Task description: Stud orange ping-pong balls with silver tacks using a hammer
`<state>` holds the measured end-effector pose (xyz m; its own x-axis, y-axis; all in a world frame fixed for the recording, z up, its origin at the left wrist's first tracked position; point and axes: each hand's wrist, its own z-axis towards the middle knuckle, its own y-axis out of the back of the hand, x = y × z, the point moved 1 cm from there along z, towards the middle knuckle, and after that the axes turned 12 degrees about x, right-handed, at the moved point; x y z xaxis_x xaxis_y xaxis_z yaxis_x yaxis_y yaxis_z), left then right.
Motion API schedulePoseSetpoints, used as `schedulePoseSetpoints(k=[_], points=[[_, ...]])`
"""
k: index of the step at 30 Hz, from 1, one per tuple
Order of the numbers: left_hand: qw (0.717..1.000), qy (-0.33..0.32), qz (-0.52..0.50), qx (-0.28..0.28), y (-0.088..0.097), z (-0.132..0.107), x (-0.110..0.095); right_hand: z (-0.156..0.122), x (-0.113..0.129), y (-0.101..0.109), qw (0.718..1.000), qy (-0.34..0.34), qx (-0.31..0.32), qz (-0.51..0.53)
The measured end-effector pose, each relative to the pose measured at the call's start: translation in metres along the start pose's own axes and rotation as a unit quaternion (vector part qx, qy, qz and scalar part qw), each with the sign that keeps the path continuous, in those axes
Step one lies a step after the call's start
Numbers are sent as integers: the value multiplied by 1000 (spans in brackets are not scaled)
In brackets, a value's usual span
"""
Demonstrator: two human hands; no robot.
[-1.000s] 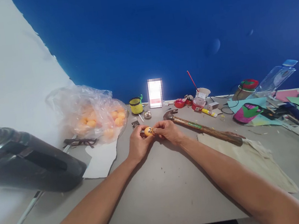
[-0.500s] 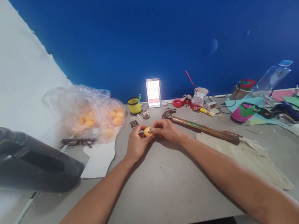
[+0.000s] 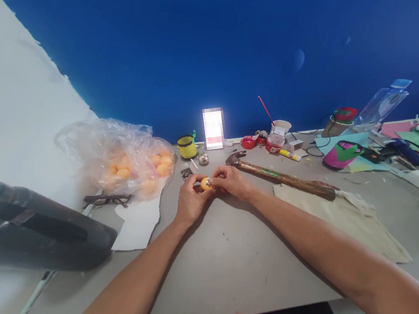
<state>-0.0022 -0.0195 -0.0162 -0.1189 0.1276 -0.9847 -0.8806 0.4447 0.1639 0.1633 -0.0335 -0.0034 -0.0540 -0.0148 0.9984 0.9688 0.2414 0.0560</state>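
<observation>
Over the middle of the table, my left hand point(image 3: 189, 198) grips an orange ping-pong ball point(image 3: 204, 185) between thumb and fingers. A small silvery piece point(image 3: 208, 182) shows on the ball's right side. My right hand point(image 3: 232, 181) is closed in a pinch at that side, its fingertips touching or very near the silvery piece; what lies between them is too small to name. Just beyond the hands are a dark patterned flat piece point(image 3: 186, 174) and a round silvery object point(image 3: 203, 159).
Bagged orange balls point(image 3: 122, 167), glasses point(image 3: 108, 199) and a dark bottle point(image 3: 38, 224) occupy the left. A claw hammer point(image 3: 284, 178) lies right, partly over beige cloth point(image 3: 339, 217). Along the wall stand a yellow pouch point(image 3: 187, 147), a bright screen point(image 3: 214, 128) and a white cup point(image 3: 281, 128).
The view has shifted very slightly. Both hands keep nearly the same hold at the ball, with no other clear movement.
</observation>
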Motion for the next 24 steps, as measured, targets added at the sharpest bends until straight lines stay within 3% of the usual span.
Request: schedulePoseSetpoints(k=[8,14,18,22,24], points=[[999,6,-32,21,-1,-1,-6,0,1,6,997,-18,41,60],[999,7,-27,17,0,-1,-4,-1,1,0,999,-38,19,28],[998,13,-46,36,1,0,-6,2,1,2,1000,-13,10,26],[998,13,-34,42,1,0,-9,5,2,19,990,-9,-97,-98],[999,11,-16,40,2,0,-12,5,3,32,952,-36,-167,-253]])
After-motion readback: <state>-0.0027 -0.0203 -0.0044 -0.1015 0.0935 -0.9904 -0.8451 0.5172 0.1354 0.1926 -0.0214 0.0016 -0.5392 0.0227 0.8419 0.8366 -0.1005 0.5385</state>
